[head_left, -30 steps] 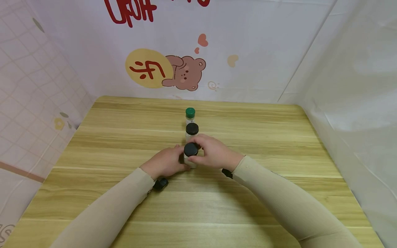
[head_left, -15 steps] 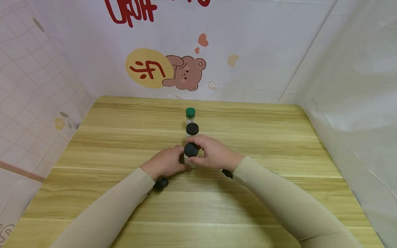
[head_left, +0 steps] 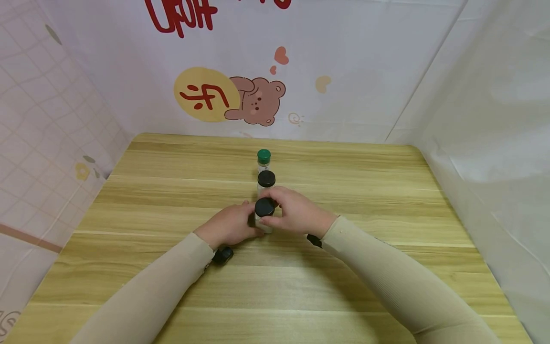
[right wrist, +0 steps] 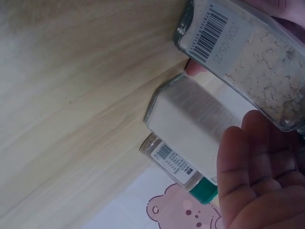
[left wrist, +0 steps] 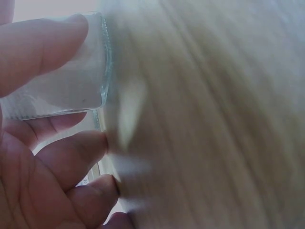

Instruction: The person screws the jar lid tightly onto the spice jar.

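A square-sided glass jar [right wrist: 267, 67] with a black lid [head_left: 264, 207] stands upright on the wooden table. Pale crumbly contents and a barcode label show through its side in the right wrist view. My left hand [head_left: 229, 224] grips the jar's body from the left, the thumb [left wrist: 47, 47] lying along the glass. From the right, my right hand [head_left: 301, 210] curls thumb and fingers around the black lid. Just behind stands a second black-lidded jar [head_left: 266, 178] with whitish contents, partly hidden by the right hand. A smaller green-capped bottle [head_left: 264, 156] is farthest back.
The two jars and the bottle form a line running away from me on the wooden table [head_left: 275, 296]. White printed cloth [head_left: 352, 57] hangs behind the table and along both sides. Black wrist devices [head_left: 223, 255] sit under my sleeves.
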### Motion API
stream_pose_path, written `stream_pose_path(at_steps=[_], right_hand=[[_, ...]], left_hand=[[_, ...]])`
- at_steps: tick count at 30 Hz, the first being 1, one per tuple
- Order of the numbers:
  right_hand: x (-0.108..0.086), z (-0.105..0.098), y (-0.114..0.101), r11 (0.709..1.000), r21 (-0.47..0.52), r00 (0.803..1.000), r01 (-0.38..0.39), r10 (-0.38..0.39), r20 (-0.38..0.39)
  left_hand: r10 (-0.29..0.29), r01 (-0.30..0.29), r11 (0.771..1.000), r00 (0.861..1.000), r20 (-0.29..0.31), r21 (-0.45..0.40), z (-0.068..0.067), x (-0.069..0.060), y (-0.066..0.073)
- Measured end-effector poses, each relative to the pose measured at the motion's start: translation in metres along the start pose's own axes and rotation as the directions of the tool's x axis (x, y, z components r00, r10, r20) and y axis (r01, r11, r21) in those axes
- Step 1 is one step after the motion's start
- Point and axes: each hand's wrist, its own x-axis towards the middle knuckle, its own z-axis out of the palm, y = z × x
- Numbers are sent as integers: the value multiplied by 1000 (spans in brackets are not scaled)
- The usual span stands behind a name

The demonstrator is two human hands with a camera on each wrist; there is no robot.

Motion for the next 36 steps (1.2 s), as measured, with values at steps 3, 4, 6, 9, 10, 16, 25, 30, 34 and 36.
stream_pose_path(at_steps=[3, 4, 6, 9, 10, 16, 25, 30, 34, 36], right_hand=[[0, 0, 0, 1000, 5, 1000, 0, 0, 6], [-1, 0, 0, 1000, 2, 1000, 7, -7, 7], [-1, 0, 0, 1000, -7, 1000, 27, -27, 9], [-1, 0, 1, 998, -27, 999, 51, -51, 6], [-1, 0, 2, 998, -27, 999, 53, -53, 6], [0, 1, 1, 1000, -11, 1000, 5, -5, 3], [-2, 0, -1, 1000, -8, 1000, 1, -1, 7], [-2, -1, 0, 999, -32, 999, 42, -42, 5], [-1, 0, 0, 999, -32, 1000, 24, -24, 2], [-1, 1, 0, 1000, -22, 1000, 11, -11, -2]], left_hand=[[-1, 1, 1000, 1000, 0, 1, 0, 0, 0], [-1, 1, 1000, 1000, 0, 0, 0, 0, 0], [0, 0, 1000, 1000, 0, -1, 0, 0, 0], [3, -3, 1000, 1000, -2, -3, 0, 0, 0], [4, -4, 1000, 1000, -3, -4, 0, 0, 0], [4, -4, 1000, 1000, -2, -8, 0, -1, 0], [0, 0, 1000, 1000, 0, -3, 0, -1, 0], [5, -5, 1000, 1000, -3, 0, 0, -1, 0], [3, -3, 1000, 1000, 0, 2, 0, 0, 0], [2, -2, 1000, 1000, 0, 2, 0, 0, 0]])
